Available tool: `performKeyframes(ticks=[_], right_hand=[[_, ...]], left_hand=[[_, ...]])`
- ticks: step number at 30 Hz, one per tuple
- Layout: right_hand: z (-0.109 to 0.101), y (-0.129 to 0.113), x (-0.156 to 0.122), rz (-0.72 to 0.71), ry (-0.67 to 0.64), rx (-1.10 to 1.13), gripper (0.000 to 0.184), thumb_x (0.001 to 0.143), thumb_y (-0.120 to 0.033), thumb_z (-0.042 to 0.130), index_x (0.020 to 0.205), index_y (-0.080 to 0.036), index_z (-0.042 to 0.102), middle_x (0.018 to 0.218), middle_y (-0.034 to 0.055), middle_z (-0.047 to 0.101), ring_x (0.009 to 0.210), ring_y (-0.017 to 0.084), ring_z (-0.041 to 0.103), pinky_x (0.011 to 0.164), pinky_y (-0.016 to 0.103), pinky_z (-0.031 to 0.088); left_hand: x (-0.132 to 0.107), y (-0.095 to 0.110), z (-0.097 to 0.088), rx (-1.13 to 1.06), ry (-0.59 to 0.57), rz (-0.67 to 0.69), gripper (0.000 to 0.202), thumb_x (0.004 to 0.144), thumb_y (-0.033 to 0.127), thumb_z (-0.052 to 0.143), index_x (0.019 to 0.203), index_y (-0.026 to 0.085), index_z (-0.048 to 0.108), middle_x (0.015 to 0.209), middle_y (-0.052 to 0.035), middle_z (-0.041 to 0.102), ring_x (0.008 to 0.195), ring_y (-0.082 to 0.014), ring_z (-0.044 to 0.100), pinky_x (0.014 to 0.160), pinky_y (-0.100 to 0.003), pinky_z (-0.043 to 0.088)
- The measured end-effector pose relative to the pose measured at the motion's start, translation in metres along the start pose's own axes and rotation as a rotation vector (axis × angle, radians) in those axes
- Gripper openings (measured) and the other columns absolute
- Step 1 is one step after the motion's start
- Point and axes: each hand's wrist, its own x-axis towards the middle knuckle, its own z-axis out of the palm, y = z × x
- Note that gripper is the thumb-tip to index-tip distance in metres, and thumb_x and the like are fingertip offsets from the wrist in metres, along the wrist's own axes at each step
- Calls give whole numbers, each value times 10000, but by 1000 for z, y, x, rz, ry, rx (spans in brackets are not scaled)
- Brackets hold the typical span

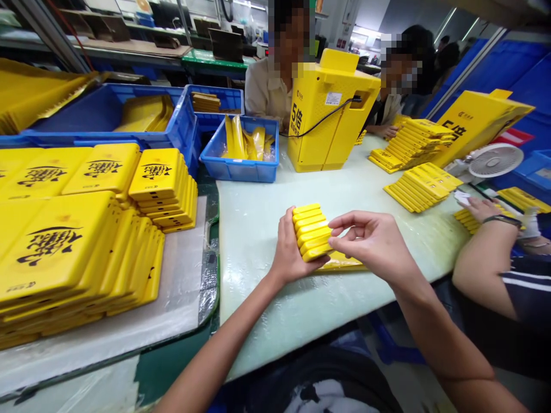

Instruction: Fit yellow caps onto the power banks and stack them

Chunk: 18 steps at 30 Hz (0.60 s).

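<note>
A row of several flat yellow power banks (310,230) stands on edge on the pale green table (258,252), near its front edge. My left hand (289,248) is wrapped round the row's left side and holds it together. My right hand (373,241) pinches the nearest power bank at the row's right end between thumb and fingertips. A flat yellow bag (344,264) lies under the row, below my right hand.
Stacks of yellow cases (77,235) lie on plastic sheet at the left. Blue bins (241,148) stand behind them. A tall yellow charging cabinet (328,112) stands at the table's back. More power bank stacks (419,183) and a small fan (495,160) are at the right. A co-worker's arm (486,252) rests there.
</note>
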Motion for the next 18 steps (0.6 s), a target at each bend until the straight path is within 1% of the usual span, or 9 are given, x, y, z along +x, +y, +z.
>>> performKeyframes(ticks=[3, 6, 9, 11, 12, 13, 15, 16, 18], right_hand=[[-1, 1, 2, -2, -1, -6, 292, 619, -240, 886, 894, -152, 845, 824, 51, 774, 584, 138, 642, 524, 259, 511], [-3, 2, 6, -24, -27, -56, 270, 635, -259, 880, 881, -168, 819, 707, -10, 672, 576, 132, 590, 539, 262, 453], [-9, 1, 12, -90, -4, -316, 176, 673, -263, 897, 787, -198, 779, 588, -52, 547, 557, 129, 498, 562, 281, 359], [-16, 1, 19, -140, 60, -528, 231, 687, -304, 944, 690, -212, 732, 564, -40, 531, 566, 137, 468, 583, 301, 319], [-19, 2, 23, -160, 85, -579, 289, 703, -361, 965, 666, -216, 718, 566, -30, 541, 572, 143, 471, 587, 306, 314], [-22, 3, 27, -169, 99, -572, 347, 728, -443, 969, 666, -216, 713, 578, -20, 556, 572, 148, 481, 583, 306, 319], [-25, 8, 33, -129, 58, -416, 479, 788, -630, 917, 705, -212, 699, 591, -12, 576, 539, 146, 499, 547, 296, 345], [-24, 12, 35, -76, 9, -311, 528, 802, -698, 886, 754, -208, 694, 590, -16, 581, 507, 139, 496, 517, 287, 352], [-19, 19, 36, 69, -125, -146, 594, 790, -739, 883, 936, -193, 699, 600, -31, 611, 439, 119, 464, 445, 263, 327]], left_hand=[[0, 0, 0, 6, -2, 13, 1478, 700, 683, 1004, 1771, 255, 81, 1642, -224, 453, 1527, -469, 526, 1298, -684, 464], [0, -1, 0, 23, 10, 32, 1483, 700, 689, 1007, 1773, 254, 80, 1657, -229, 442, 1535, -474, 517, 1299, -688, 460], [0, -1, 1, 16, 15, 35, 1471, 697, 682, 1012, 1769, 253, 100, 1661, -229, 441, 1535, -469, 520, 1298, -677, 466], [0, -1, 1, 3, 17, 22, 1456, 692, 659, 1018, 1764, 259, 119, 1656, -222, 447, 1533, -464, 527, 1300, -669, 468], [0, -1, 1, -2, 17, 16, 1451, 687, 647, 1022, 1761, 263, 126, 1653, -219, 448, 1534, -464, 527, 1303, -669, 467], [0, -1, 1, -5, 16, 14, 1449, 681, 638, 1026, 1758, 267, 130, 1652, -217, 447, 1536, -467, 525, 1305, -672, 464], [0, -2, 1, -5, 11, 20, 1448, 676, 631, 1029, 1755, 274, 131, 1656, -216, 441, 1543, -474, 517, 1310, -683, 456], [0, -2, 1, -2, 9, 28, 1447, 678, 632, 1027, 1755, 275, 130, 1661, -217, 437, 1545, -478, 513, 1311, -688, 454], [0, -3, 1, 7, 9, 39, 1455, 681, 629, 1026, 1759, 273, 116, 1667, -221, 432, 1541, -481, 513, 1306, -692, 458]])
